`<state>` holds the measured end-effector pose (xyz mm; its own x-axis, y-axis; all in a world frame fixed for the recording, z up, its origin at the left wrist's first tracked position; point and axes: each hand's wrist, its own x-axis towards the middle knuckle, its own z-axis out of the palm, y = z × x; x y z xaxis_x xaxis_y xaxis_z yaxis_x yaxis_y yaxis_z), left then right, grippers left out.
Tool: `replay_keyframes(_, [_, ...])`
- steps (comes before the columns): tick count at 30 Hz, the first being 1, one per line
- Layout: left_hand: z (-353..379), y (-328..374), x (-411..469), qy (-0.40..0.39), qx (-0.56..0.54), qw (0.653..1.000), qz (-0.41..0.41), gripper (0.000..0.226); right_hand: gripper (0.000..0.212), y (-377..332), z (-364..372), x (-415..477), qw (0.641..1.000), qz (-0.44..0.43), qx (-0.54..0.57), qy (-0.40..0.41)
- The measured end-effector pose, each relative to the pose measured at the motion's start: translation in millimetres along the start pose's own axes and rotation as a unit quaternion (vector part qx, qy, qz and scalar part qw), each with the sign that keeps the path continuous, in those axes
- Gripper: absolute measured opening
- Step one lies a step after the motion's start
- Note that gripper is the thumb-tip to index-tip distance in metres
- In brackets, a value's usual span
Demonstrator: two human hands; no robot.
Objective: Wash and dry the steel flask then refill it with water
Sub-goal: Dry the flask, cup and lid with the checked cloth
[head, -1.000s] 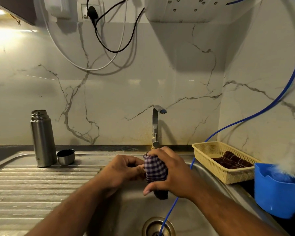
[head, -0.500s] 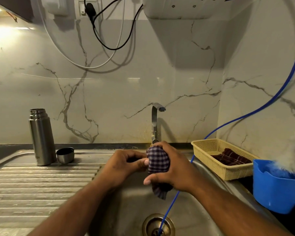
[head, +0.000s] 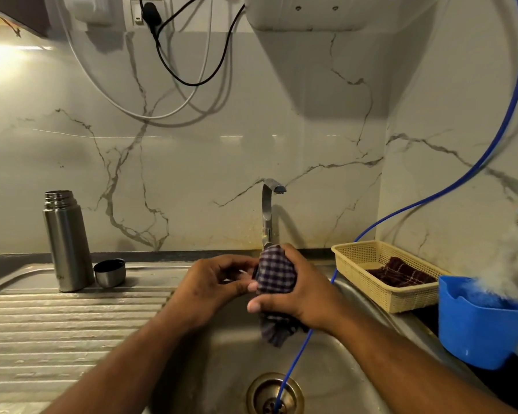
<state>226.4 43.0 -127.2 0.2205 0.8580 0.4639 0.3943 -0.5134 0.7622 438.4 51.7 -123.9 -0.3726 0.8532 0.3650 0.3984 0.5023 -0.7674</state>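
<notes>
1. Nearest me, both forearms reach forward over the sink (head: 210,369). A blue hose (head: 293,360) runs down into the drain (head: 275,394) between them.
2. The right hand (head: 299,294) is held over the basin with its fingers (head: 284,253) wrapped over the top of a bunched checked cloth (head: 275,276). Its thumb is clamped across the front, and a tail of cloth hangs below the palm.
3. The left hand (head: 210,282) faces it, wrist bent inward. Its fingers are curled tight and pinch at the cloth's left edge; I cannot tell what is wrapped inside.
4. To the left lies the ribbed draining board (head: 57,324).
5. At its back edge, well apart from both hands, the steel flask (head: 68,243) stands upright with its threaded neck bare. A small steel cup (head: 109,272) lies tilted just beside it.
6. To the right, a blue jug (head: 482,330) sits near a yellow basket (head: 371,297) that holds a dark folded cloth (head: 401,274).
7. Behind the hands the tap (head: 268,210) rises against the marbled wall.
</notes>
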Motion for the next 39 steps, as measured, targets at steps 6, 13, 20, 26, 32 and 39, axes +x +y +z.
replay_keyframes(6, [2.4, 2.3, -3.2, -0.021, -0.084, 0.995, -0.052, 0.027, 0.092, 4.2, 4.2, 1.5, 0.981, -0.113, -0.158, 0.007])
replay_keyframes(13, [-1.6, 5.9, 0.1, 0.006, -0.009, 0.997, 0.077, 0.035, 0.100, 0.4, 0.6, 1.2, 0.885, 0.167, 0.413, -0.135])
replay_keyframes(20, [7.3, 4.3, -0.3, 0.000, -0.114, 0.993, 0.019, 0.036, 0.088, -0.6, 0.9, -1.8, 0.977, -0.130, -0.160, 0.050])
replay_keyframes(26, [2.2, 3.8, -0.7, 0.008, -0.020, 0.998, 0.055, 0.031, 0.075, -8.1, 2.9, -1.7, 0.937, 0.160, 0.297, -0.089])
replay_keyframes(32, [6.6, 8.8, 0.3, 0.015, -0.021, 0.997, 0.067, 0.034, 0.077, -8.3, -5.3, -0.6, 0.926, 0.160, 0.328, -0.094])
replay_keyframes(39, [14.1, -1.3, 1.1, 0.022, -0.215, 0.967, -0.132, 0.044, 0.084, 0.3, 1.2, -0.1, 0.949, -0.164, -0.268, 0.020])
